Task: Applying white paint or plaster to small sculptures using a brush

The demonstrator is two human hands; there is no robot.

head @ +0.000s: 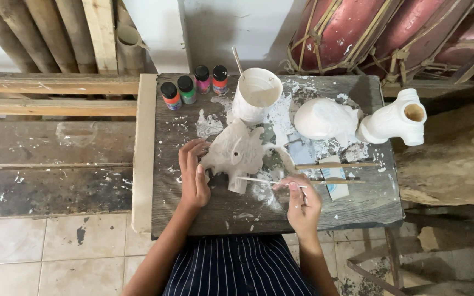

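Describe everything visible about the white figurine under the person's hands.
The white figurine lies flat on the dark, paint-spattered wooden board. It looks like carved wood coated in white, animal-shaped, with stubby legs toward the person. The left hand steadies its left edge; the right hand holds a thin brush whose tip meets its lower side. A white cup stands just behind it.

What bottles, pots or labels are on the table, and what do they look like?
Orange bottle: small, black cap, back left of the table, first in a row.
Green bottle: same shape, beside the orange one.
Pink bottle: black cap, next along.
Red bottle: black cap, end of the row, nearest the cup.
White cup: round, paint-smeared, a stick standing in it.
Labels too small to make out; no signs or screens.
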